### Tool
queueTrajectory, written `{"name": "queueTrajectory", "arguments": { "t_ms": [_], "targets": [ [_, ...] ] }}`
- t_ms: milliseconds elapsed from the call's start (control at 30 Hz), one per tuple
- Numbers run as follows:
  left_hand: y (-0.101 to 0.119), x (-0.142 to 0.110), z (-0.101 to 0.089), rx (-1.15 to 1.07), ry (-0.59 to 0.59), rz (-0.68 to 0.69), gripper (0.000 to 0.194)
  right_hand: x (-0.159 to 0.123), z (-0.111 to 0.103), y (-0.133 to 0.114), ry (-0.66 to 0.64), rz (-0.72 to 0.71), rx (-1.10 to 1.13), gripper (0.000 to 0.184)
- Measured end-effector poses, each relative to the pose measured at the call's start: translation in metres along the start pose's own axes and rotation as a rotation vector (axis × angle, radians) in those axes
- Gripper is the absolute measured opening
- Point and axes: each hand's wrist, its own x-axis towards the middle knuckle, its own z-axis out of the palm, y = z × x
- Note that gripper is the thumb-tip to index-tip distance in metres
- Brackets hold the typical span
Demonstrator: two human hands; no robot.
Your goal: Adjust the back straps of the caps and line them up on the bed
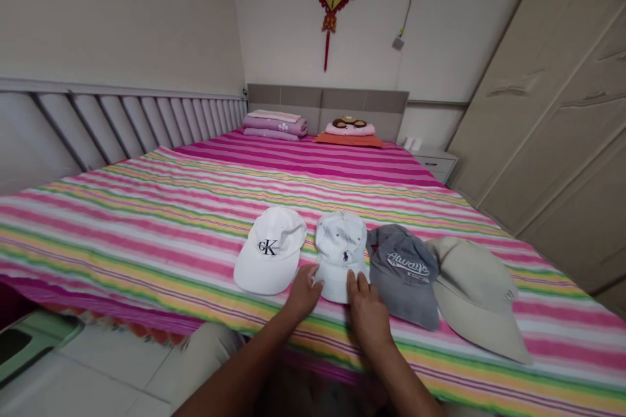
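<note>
Several baseball caps lie in a row near the front edge of a striped bed (147, 221). From left: a white cap with a black logo (272, 249), a white cap with a small horse logo (340, 244), a grey cap with white lettering (403, 270), a beige cap (474, 293). My left hand (304, 293) touches the left side of the middle white cap's brim, fingers curled against it. My right hand (366, 309) rests on the brim's right side, fingers stretched out on top.
Folded purple bedding (274, 125) and an orange-and-pink pillow stack (349, 131) sit at the headboard. A wardrobe (552, 117) lines the right side, a nightstand (435, 161) beyond it. A slatted rail (122, 120) runs along the left. A green stool (34, 337) stands on the floor.
</note>
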Motion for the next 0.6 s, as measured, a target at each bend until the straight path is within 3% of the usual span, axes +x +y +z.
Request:
{"name": "queueTrajectory", "arguments": {
  "t_ms": [67,133,267,400,600],
  "targets": [
    [-0.004,-0.016,-0.009,-0.073,0.018,-0.058,0.036,-0.002,0.000,0.001,0.001,-0.015,0.007,0.052],
    [-0.008,-0.035,-0.025,-0.249,0.050,-0.199,0.032,-0.006,0.000,0.003,0.017,-0.020,0.024,0.053],
    [-0.017,-0.061,-0.065,-0.683,0.240,-0.504,0.020,-0.022,-0.002,0.006,0.187,-0.029,0.122,0.047],
    [-0.021,-0.053,-0.095,-0.838,0.475,-0.470,0.009,-0.039,-0.001,-0.008,0.343,-0.142,0.308,0.030],
    [-0.016,-0.030,-0.110,-0.949,0.458,-0.375,0.015,-0.054,0.010,-0.031,0.066,-0.209,0.428,0.027]
  ]
}}
